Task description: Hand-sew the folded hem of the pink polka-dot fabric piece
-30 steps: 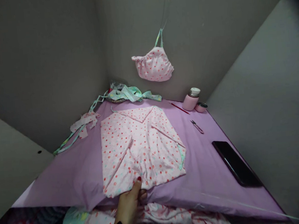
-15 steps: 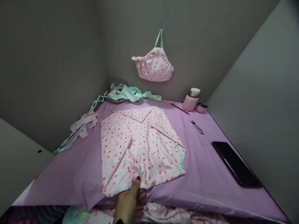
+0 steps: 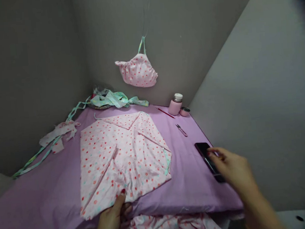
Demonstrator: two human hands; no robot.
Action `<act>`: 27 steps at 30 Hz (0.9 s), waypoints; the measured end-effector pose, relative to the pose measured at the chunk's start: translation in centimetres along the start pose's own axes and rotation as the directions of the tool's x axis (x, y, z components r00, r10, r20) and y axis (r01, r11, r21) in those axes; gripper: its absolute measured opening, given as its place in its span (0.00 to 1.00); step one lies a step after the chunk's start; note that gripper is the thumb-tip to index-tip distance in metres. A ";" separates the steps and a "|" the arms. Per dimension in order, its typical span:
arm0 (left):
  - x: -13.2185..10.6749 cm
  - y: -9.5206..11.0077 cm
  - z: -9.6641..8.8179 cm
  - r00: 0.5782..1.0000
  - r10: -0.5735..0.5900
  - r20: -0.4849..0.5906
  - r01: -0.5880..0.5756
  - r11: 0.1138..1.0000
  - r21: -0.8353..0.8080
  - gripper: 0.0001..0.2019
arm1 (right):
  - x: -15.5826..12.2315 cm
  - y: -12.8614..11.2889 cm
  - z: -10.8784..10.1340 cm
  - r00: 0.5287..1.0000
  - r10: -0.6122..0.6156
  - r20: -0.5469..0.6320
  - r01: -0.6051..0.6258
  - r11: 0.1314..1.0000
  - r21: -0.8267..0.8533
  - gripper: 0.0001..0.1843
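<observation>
A folded pink garment (image 3: 126,156) with red dots lies spread on the purple cloth (image 3: 185,183). My left hand (image 3: 115,212) pinches its front edge, thumb on top and fingers beneath. Green trim shows along the garment's right side. Over the black phone (image 3: 203,151), at the right of the table, my right hand (image 3: 227,163) has its thumb and fingertips drawn together. What they hold, if anything, is too small to make out, and I cannot tell whether they touch the phone.
Thread snips (image 3: 181,130), a red pencil (image 3: 165,112), a pink bottle (image 3: 175,106) and a small pink pot (image 3: 184,111) sit at the back right. Green fabric strips (image 3: 119,99) and pink scraps (image 3: 59,133) lie back left. A dotted pouch (image 3: 138,73) hangs on the wall.
My right hand has come into view from the right, over the phone. The view has turned right, so things appear further left. My left hand still grips the garment's front edge.
</observation>
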State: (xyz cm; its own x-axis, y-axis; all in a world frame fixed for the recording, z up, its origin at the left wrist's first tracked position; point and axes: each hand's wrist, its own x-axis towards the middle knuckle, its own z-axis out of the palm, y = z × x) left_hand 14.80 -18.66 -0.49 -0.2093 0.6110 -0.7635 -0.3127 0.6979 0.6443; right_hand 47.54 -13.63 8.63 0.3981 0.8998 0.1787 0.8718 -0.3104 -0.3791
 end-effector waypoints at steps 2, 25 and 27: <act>0.1 -0.1 0.0 0.997 -0.072 0.021 0.072 0.997 -0.017 0.20 | -1.4 -0.7 3.6 0.983 -0.090 0.159 0.054 0.974 0.221 0.15; -1.0 0.5 0.7 0.982 -0.179 0.052 0.187 0.952 -0.241 0.19 | -5.6 -5.0 10.1 0.951 -0.091 0.297 0.056 0.991 0.124 0.14; -1.0 0.5 0.8 0.984 -0.171 0.058 0.181 0.923 -0.341 0.17 | -5.6 -4.8 10.3 0.947 -0.096 0.308 0.060 0.991 0.123 0.15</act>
State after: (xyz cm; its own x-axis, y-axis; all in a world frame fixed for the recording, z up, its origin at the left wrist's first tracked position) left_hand 15.55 -18.67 0.62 -0.0988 0.5031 -0.8586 -0.6420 0.6270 0.4413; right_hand 38.17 -14.00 0.13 0.2053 0.9759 -0.0742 0.8526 -0.2156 -0.4760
